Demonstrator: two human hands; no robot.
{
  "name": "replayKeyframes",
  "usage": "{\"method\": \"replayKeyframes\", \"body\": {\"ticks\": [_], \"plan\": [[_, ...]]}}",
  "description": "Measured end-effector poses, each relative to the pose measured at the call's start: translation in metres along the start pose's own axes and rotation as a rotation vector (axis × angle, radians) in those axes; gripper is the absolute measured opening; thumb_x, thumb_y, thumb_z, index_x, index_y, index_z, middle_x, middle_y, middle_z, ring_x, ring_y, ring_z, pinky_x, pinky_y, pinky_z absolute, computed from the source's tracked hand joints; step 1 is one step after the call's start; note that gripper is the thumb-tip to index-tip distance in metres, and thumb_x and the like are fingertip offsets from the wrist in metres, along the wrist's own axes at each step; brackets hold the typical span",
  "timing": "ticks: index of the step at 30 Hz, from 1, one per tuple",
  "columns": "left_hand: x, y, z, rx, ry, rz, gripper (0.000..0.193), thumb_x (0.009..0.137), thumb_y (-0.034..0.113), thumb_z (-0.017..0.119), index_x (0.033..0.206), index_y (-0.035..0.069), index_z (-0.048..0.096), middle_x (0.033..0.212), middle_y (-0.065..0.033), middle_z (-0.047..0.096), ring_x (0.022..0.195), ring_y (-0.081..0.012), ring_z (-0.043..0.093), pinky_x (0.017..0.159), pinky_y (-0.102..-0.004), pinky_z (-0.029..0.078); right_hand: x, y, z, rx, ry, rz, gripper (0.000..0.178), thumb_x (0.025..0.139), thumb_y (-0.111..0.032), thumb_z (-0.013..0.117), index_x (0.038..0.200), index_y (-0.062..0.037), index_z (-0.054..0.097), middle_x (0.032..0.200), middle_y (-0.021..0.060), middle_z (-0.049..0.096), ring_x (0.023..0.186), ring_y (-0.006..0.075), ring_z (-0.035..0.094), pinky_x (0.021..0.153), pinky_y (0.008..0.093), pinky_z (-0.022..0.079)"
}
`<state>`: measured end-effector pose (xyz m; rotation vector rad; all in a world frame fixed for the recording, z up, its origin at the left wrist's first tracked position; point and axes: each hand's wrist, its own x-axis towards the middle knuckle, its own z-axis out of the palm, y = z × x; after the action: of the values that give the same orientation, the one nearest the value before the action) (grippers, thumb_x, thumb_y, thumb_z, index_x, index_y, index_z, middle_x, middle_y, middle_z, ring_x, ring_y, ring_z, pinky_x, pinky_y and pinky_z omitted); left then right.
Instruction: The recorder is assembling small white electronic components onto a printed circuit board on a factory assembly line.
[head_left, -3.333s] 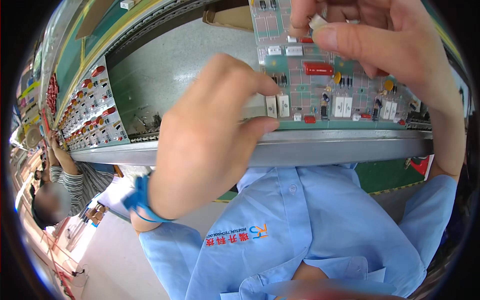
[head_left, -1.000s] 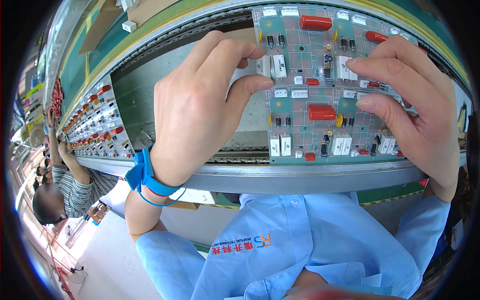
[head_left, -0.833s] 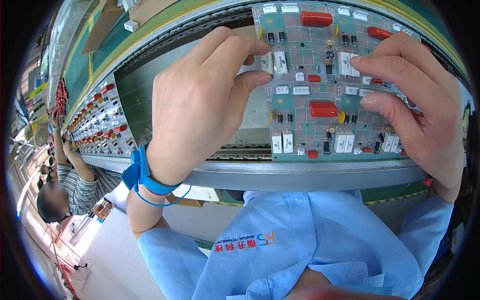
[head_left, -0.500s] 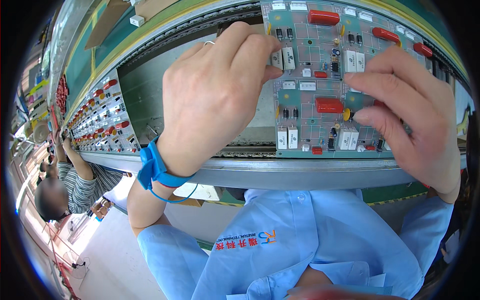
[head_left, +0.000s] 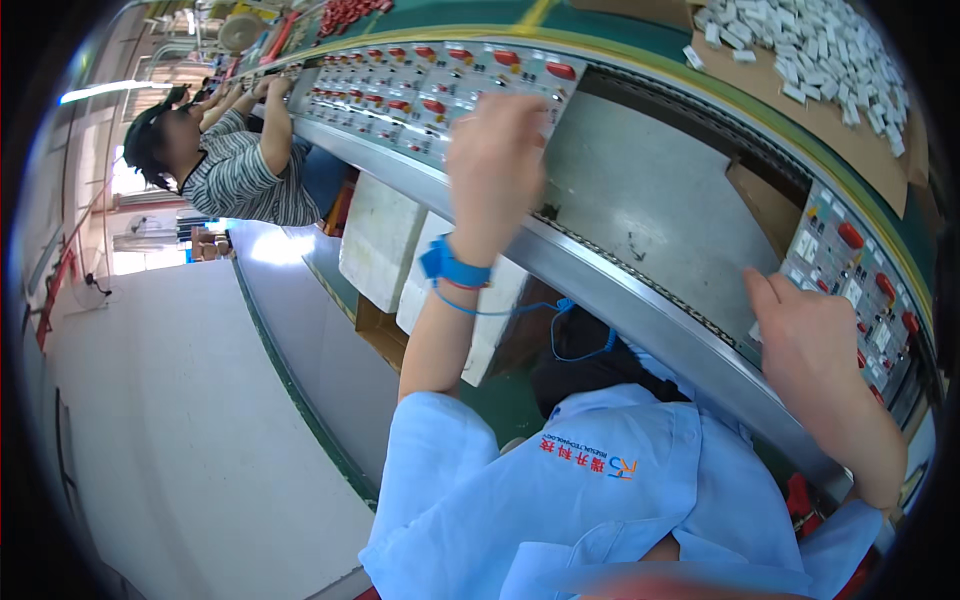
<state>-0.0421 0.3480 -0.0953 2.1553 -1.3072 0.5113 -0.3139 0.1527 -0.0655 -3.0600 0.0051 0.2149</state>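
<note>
My left hand [head_left: 497, 175], with a blue wrist strap [head_left: 462, 264] on its wrist, is over the right end of the left circuit board panel [head_left: 400, 75]. Its fingertips are blurred and partly hidden, so I cannot see whether they grip the board edge. That panel carries red, white and black components. My right hand [head_left: 810, 335] is at the near left edge of another circuit board panel [head_left: 835, 250], its visible fingers stretched out and holding nothing I can see. Red capacitors and white blocks stand on this panel too.
Both panels lie on a conveyor with a metal rail [head_left: 640, 295] and chain edges. White block components [head_left: 800, 50] are heaped on cardboard [head_left: 840, 140] at the far right. White foam blocks [head_left: 385, 240] stand below the rail. Farther left, a person in a striped shirt [head_left: 250, 180] works.
The view has swung left. My left hand has left the white blocks on the right panel and moved over to the left panel. My right hand has shifted to the right panel's left edge.
</note>
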Motion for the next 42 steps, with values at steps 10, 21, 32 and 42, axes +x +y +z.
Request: {"method": "replayKeyframes", "body": {"ticks": [10, 21, 32, 42], "plan": [[-0.058, -0.135, -0.033, 0.685, -0.125, -0.428, 0.038, 0.104, 0.027, 0.045, 0.132, 0.005, 0.058, 0.108, -0.0109, 0.073, 0.108, -0.0288, 0.066, 0.109, -0.0535, 0.03, -0.081, 0.036, 0.008, 0.082, 0.011, 0.455, 0.016, 0.085, -0.01, 0.069, 0.1, -0.0056, 0.066, 0.092, 0.0134, 0.07, 0.08, 0.0347, 0.069, 0.069, 0.0455, 0.053], [-0.062, -0.067, -0.046, 0.324, -0.24, -0.373, 0.049, 0.109, 0.035, 0.04, 0.142, 0.001, 0.052, 0.098, -0.0135, 0.075, 0.099, -0.0259, 0.068, 0.117, -0.0482, 0.021, -0.192, 0.093, 0.047, -0.114, 0.089, 0.912, 0.017, 0.083, -0.012, 0.072, 0.098, -0.0056, 0.066, 0.087, 0.0162, 0.071, 0.084, 0.0374, 0.069, 0.071, 0.0477, 0.054], [-0.049, 0.108, -0.025, -0.105, -0.605, 0.114, 0.057, 0.095, 0.03, 0.063, 0.144, 0.003, 0.05, 0.116, -0.0114, 0.071, 0.111, -0.0249, 0.064, 0.115, -0.0494, 0.025, -0.083, 0.162, 0.018, 0.036, 0.598, 0.482, 0.026, 0.088, -0.013, 0.067, 0.114, -0.0101, 0.065, 0.101, 0.0083, 0.068, 0.093, 0.0321, 0.067, 0.076, 0.0414, 0.054], [0.09, 0.14, 0.075, -0.02, -0.181, 0.334, 0.038, 0.087, 0.036, 0.073, 0.106, 0.005, 0.061, 0.092, -0.011, 0.065, 0.084, -0.0308, 0.066, 0.068, -0.0388, 0.052, 0.056, 0.188, 0.024, -0.052, 0.695, 0.054, 0.029, 0.087, -0.007, 0.067, 0.115, -0.0101, 0.064, 0.109, 0.0058, 0.063, 0.093, 0.0286, 0.066, 0.074, 0.0391, 0.056]]}}
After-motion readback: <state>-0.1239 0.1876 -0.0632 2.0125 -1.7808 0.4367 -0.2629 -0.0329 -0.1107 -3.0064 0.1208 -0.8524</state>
